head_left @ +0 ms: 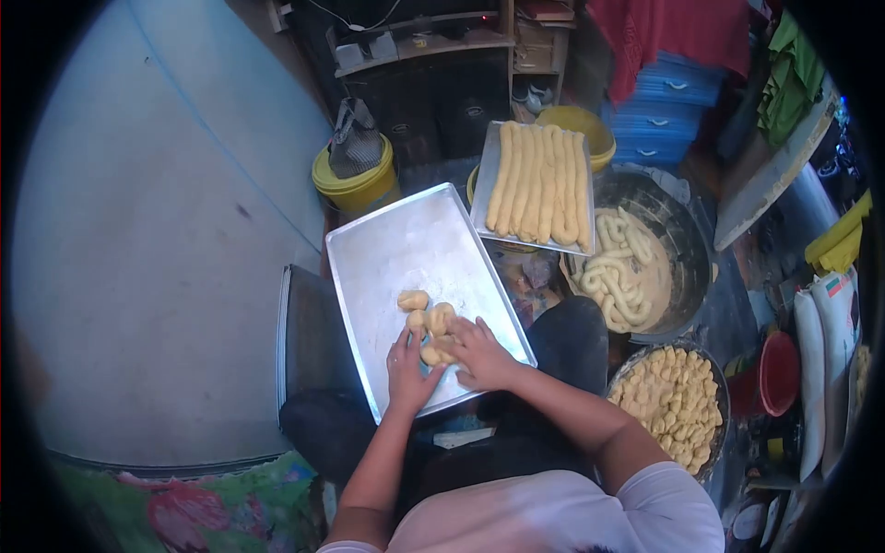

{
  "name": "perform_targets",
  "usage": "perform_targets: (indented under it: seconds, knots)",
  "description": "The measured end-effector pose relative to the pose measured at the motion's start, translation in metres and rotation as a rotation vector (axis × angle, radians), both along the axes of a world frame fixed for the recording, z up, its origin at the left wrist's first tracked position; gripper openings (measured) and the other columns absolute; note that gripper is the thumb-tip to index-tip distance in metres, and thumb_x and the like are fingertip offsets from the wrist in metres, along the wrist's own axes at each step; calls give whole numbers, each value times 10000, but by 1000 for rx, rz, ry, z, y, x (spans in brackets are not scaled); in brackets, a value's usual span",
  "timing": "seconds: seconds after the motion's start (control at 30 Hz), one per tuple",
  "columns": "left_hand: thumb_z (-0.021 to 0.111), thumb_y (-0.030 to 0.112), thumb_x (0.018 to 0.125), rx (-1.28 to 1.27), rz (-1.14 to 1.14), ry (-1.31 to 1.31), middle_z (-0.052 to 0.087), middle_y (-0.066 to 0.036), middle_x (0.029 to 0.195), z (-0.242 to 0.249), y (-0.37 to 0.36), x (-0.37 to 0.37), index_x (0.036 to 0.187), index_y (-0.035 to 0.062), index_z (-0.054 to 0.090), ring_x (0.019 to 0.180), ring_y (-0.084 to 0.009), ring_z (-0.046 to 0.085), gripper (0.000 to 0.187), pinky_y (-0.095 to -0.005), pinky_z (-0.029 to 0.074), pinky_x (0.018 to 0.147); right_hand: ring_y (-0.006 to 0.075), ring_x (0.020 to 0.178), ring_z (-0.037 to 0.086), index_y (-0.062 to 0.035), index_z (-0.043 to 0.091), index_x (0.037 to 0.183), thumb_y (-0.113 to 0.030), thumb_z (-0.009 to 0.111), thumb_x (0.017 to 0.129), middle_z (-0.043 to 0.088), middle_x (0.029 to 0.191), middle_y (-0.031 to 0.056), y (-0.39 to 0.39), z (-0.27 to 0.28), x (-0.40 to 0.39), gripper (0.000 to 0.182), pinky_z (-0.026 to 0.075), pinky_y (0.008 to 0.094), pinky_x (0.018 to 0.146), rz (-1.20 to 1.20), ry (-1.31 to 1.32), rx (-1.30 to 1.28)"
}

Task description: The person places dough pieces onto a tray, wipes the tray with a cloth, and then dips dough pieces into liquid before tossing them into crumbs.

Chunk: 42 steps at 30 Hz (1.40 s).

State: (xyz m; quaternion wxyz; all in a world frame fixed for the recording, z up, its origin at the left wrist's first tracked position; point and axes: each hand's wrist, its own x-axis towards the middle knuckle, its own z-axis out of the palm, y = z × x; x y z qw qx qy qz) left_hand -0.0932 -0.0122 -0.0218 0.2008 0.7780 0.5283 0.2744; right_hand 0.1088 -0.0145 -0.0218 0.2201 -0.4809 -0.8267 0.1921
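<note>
A silver baking tray rests tilted across my lap. Several lumps of yellowish dough lie close together on its near half, among them a dough lump at the far end of the group. My left hand is on the left side of the lumps, fingers stretched forward against them and thumb apart. From the right, my right hand reaches over the nearest lumps with its fingers spread, touching them. Part of the dough is hidden under my fingers.
Beyond the tray, a smaller tray carries long dough strips. At right stand a dark basin with pale dough ropes and a round pan of many dough pieces. A yellow bucket stands at back left, blue drawers at back right.
</note>
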Motion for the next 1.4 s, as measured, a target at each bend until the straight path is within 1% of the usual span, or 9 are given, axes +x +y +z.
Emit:
perform_targets:
  seconds: [0.2, 0.4, 0.47, 0.8, 0.93, 1.07, 1.17, 1.33, 1.4]
  knots:
    - [665, 311, 832, 108, -31, 343, 256, -251, 1483, -6, 22, -1, 1429, 92, 377, 1350, -416, 289, 698, -510, 250, 1085, 379, 1404, 209, -155, 463, 1347, -419, 637, 817, 282, 1483, 206, 7, -15, 13, 617, 156, 603, 1108, -141, -54, 46]
    - [566, 237, 902, 114, 372, 0, 232, -240, 1504, -8, 70, -12, 1420, 96, 400, 1364, -443, 258, 562, -513, 224, 1112, 350, 1346, 337, -127, 461, 1351, -456, 598, 836, 374, 1428, 215, 86, -2, -23, 626, 205, 555, 1110, -394, 220, 122]
    - [536, 249, 918, 99, 159, 139, 219, -251, 1511, -13, 68, -9, 1396, 80, 437, 1374, -441, 245, 517, -507, 214, 1120, 352, 1320, 377, -130, 464, 1356, -453, 597, 831, 408, 1406, 214, 77, 9, -42, 630, 212, 562, 1105, -141, 35, 4]
    - [528, 168, 874, 101, 165, 115, 164, -278, 1522, 20, 19, 16, 1345, 50, 499, 1419, -433, 117, 487, -517, 105, 1139, 361, 1426, 190, -138, 251, 1488, -313, 650, 828, 122, 1555, 207, -37, 31, 41, 791, 184, 551, 1131, 4, 130, -15]
    - [575, 195, 846, 329, -125, 154, 203, -259, 1512, 32, 6, 87, 1277, 66, 555, 1408, -471, 113, 451, -583, 91, 1117, 388, 1307, 378, -48, 433, 1363, -228, 674, 782, 406, 1401, 237, -98, 43, 146, 654, 295, 476, 1086, -454, 262, 284]
    - [633, 221, 829, 290, -441, 110, 226, -218, 1521, 53, -15, 173, 1244, 110, 581, 1416, -447, 127, 432, -565, 108, 1117, 374, 1204, 478, -16, 471, 1309, -201, 693, 795, 496, 1283, 231, -157, -48, 262, 590, 393, 416, 1012, -1114, 374, -2]
    - [655, 241, 815, 212, -779, 141, 250, -205, 1512, 53, -40, 237, 1239, 115, 585, 1420, -420, 149, 448, -552, 126, 1124, 390, 1176, 509, -58, 486, 1328, -377, 713, 745, 496, 1307, 226, -216, -156, 317, 703, 424, 414, 984, -1196, 155, -734]
    - [657, 270, 816, 101, -1161, 266, 279, -203, 1494, 18, -82, 318, 1212, 102, 583, 1411, -393, 208, 436, -549, 198, 1121, 355, 1455, 70, -283, 181, 1502, -500, 608, 787, 180, 1546, 174, -266, -234, 228, 860, 62, 705, 1076, -1102, -284, -961]
    - [659, 282, 816, 53, -1204, 270, 282, -210, 1491, -7, -91, 337, 1198, 86, 581, 1399, -402, 236, 436, -543, 231, 1113, 367, 1421, 187, -269, 264, 1474, -496, 623, 770, 270, 1498, 175, -287, -301, 211, 822, 147, 669, 1083, -1215, -41, -817]
